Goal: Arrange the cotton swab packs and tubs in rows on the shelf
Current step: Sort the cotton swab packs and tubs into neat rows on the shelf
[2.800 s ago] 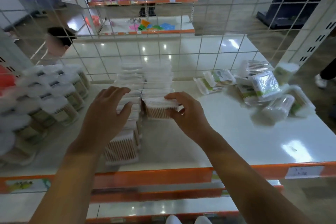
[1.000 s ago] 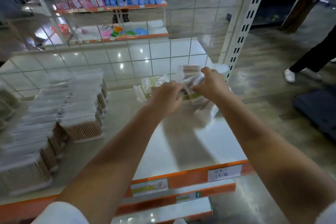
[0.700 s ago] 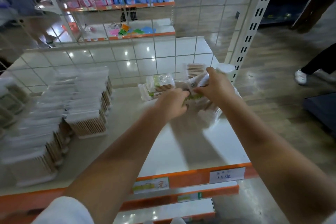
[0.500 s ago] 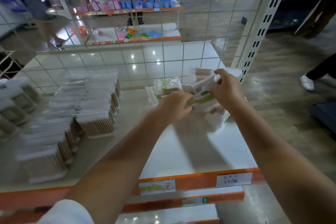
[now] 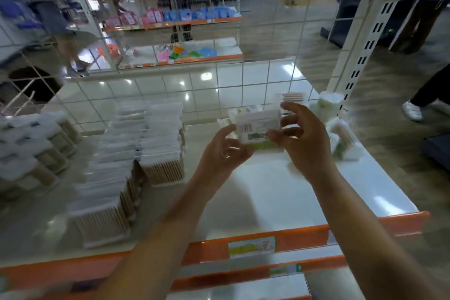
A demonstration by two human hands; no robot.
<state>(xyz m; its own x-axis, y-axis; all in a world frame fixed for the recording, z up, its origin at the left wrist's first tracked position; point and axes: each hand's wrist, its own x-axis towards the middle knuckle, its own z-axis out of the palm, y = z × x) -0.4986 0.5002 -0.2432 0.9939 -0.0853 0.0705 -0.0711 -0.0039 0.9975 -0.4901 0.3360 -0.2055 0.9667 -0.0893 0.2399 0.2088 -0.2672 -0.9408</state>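
Slippage is the main risk: the flat swab pack [image 5: 258, 126] hangs in the air above the shelf [image 5: 280, 192], pinched only at its edges by the left hand [image 5: 222, 151] and right hand [image 5: 302, 136]. If it drops or swings right, it could scatter the loose packs [image 5: 341, 139] and tub [image 5: 330, 102] at the shelf's right end.

wire grid [image 5: 243, 75] behind; pink and blue goods [image 5: 185, 16] on far shelving

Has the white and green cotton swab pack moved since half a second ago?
Yes. Both hands have lifted the white and green cotton swab pack off the pile toward the person, away from the slotted white upright post.
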